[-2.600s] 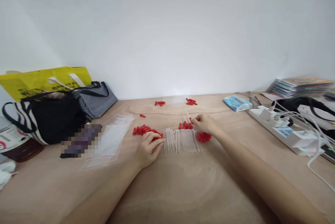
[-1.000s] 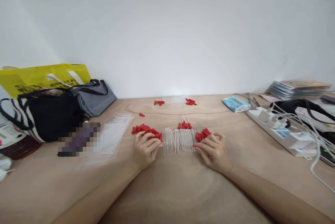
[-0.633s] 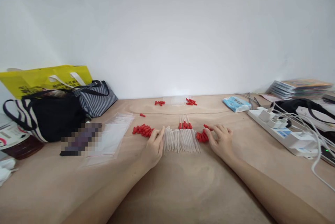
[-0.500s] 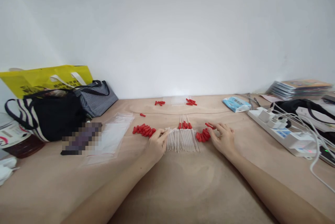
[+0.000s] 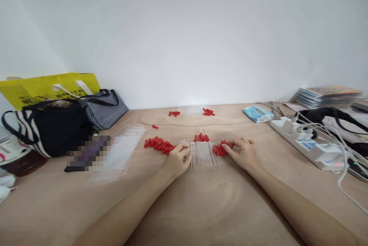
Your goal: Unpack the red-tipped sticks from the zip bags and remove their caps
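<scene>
Thin clear dropper tubes [image 5: 204, 154] lie side by side in a row in the middle of the table. My left hand [image 5: 178, 161] is at the row's left end, its fingers closed on a tube there and covering part of it. Red rubber bulbs [image 5: 158, 143] are heaped to the left of that hand. A smaller heap of red bulbs [image 5: 218, 149] sits right of the row. There my right hand [image 5: 243, 154] pinches a red bulb between thumb and fingers at the heap's edge. Just behind the row, several tubes carry red bulbs [image 5: 201, 137] on their near ends.
Flat clear plastic bags [image 5: 126, 148] lie on the left, near black [image 5: 63, 127] and striped bags [image 5: 105, 108]. More bulbs [image 5: 208, 112] and tubes lie by the wall. A blue packet [image 5: 258, 114] and a power strip [image 5: 304, 142] with cables are on the right.
My left hand has shifted slightly right and lower over the tubes. The right hand's fingertips have come down and left to the small bulb heap. The view has shifted a little.
</scene>
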A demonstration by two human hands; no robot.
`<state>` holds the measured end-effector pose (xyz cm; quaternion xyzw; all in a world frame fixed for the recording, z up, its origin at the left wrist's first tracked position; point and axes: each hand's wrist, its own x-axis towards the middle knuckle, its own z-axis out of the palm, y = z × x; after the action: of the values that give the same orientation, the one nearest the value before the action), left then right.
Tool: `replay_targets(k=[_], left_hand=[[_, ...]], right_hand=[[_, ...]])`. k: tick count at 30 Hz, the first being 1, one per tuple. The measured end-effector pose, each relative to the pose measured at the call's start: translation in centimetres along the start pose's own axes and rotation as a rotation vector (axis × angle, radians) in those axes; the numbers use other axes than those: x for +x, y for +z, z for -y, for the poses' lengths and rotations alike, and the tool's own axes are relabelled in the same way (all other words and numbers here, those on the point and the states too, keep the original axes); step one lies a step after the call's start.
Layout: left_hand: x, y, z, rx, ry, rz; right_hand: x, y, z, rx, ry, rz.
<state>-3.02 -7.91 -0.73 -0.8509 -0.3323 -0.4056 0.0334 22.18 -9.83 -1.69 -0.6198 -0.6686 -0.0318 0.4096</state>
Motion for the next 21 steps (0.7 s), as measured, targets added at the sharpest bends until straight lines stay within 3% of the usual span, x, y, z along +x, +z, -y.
replay_targets(k=[6,10,17,21], left_hand=[[-0.2,0.0,-0.4,-0.059,0.009,0.053],[-0.2,-0.3,-0.4,-0.094,0.02,0.085],[-1.1,-2.0,0.1,-0.077,0.007,0.086],[-1.5,-2.5,0.3,-0.08,-0.003,0.081]], right_hand=[[-0.1,0.4,0.8,-0.091,-0.189,-0.108],[-0.2,0.5,1.2,-0.108,-0.233,-0.095],[0.4,0.4,1.2,-0.13,-0.109,-0.056],[3.0,0.8,2.0,-0.178,0.054,0.122]])
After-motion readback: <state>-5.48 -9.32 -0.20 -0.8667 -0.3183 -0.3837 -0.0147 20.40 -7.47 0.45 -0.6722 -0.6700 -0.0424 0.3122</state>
